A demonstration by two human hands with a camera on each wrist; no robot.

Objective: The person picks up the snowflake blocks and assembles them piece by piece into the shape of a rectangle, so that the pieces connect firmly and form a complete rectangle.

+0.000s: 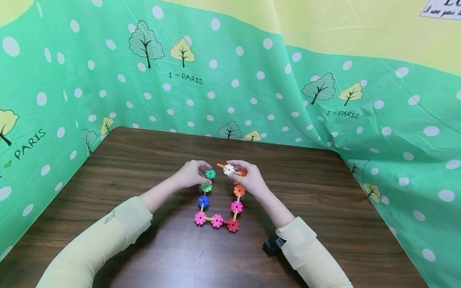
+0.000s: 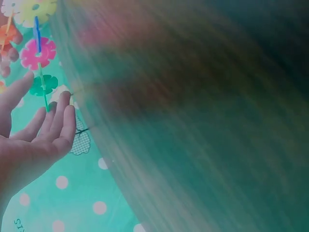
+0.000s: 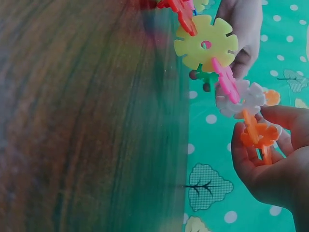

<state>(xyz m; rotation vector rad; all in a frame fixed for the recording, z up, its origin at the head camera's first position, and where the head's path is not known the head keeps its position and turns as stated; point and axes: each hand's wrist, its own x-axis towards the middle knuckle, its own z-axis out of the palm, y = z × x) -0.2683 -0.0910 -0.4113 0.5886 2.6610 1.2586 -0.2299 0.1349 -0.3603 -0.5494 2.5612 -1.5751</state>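
A chain of slotted plastic flower discs, joined edge to edge in many colours, bends into a U over the table in the head view, with a pink disc (image 1: 200,218) and a red disc (image 1: 232,225) at its near corners. At the left end, my left hand (image 1: 192,174) pinches by a green disc (image 1: 210,174) between thumb and fingers. My right hand (image 1: 250,179) grips the right end, its thumb and forefinger around a white disc (image 1: 228,169). An orange disc (image 1: 221,165) sticks out leftward from it, toward the left hand. Orange discs (image 3: 258,135) sit inside the right hand's curled fingers.
The dark wood-grain table (image 1: 173,256) lies under both forearms. Behind it and at its sides hangs a green dotted cloth (image 1: 230,88) with printed trees. A small black device (image 1: 273,245) is at the right cuff.
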